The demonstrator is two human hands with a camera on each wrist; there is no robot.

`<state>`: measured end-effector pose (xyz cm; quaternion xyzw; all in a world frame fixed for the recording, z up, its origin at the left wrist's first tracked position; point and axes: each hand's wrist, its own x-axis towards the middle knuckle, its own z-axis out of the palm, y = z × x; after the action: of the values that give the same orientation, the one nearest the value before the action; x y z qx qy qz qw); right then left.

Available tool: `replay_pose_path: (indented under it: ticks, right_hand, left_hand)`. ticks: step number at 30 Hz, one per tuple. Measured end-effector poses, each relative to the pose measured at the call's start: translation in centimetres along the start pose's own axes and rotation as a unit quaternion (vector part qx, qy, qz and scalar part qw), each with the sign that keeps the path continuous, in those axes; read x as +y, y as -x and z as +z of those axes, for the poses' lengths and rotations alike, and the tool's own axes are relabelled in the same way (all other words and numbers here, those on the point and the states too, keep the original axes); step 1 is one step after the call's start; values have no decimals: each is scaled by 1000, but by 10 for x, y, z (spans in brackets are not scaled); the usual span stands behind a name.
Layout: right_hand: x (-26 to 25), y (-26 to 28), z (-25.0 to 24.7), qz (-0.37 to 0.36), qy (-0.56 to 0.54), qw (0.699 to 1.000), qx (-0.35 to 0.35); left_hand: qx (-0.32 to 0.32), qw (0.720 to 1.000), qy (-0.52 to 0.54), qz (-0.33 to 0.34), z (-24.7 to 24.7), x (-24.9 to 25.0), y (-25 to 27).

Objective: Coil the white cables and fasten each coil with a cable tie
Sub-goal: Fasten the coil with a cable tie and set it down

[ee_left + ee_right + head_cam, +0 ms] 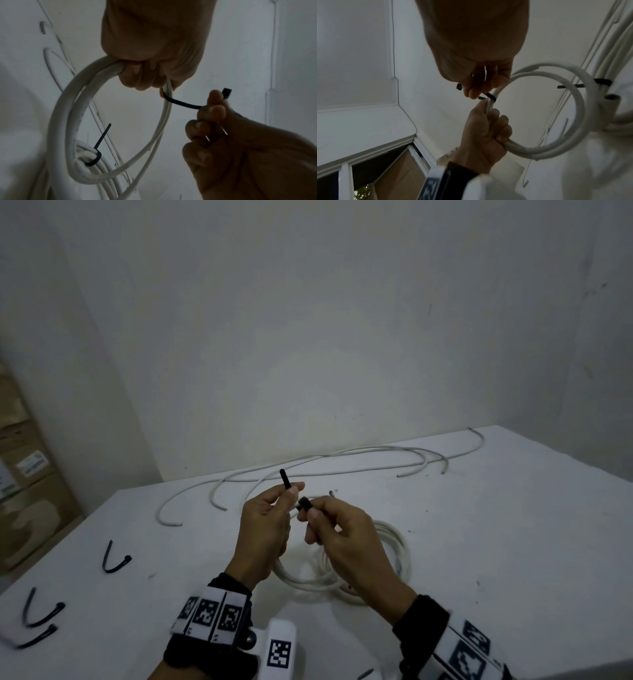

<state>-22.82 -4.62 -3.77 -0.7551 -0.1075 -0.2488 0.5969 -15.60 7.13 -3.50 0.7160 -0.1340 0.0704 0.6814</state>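
Note:
A coil of white cable (394,542) hangs from my left hand (291,491), whose fingers (140,75) curl round its strands (82,97). A black cable tie (181,103) loops round the coil beside that grip. Its tail (284,477) sticks up past my left thumb. My right hand (313,510) pinches the tie's head end (226,93) between thumb and fingers (474,93). Another black tie (96,157) sits cinched round the coil lower down, and shows in the right wrist view as a band (600,82). The coil's lower part rests on the white table (513,542).
Several loose white cables (325,467) lie along the table's back edge by the wall. Spare black ties (114,559) (41,611) lie on the left of the table. Cardboard boxes (27,474) stand beyond the table's left edge.

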Motion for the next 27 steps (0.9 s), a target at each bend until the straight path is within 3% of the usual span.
replay_pose_path:
  ticks: [8,19,27]
  right_hand:
    - [-11,-24,-16,34,-58,997,47]
    - [-16,-23,-17,82,-82,993,19]
    - [-22,-22,-21,130,-102,986,8]
  left_hand:
    - [-32,976,-154,150,4,5,10]
    - [-50,966,-173,188,7,11,21]
    - [-43,967,-181,175,6,7,19]
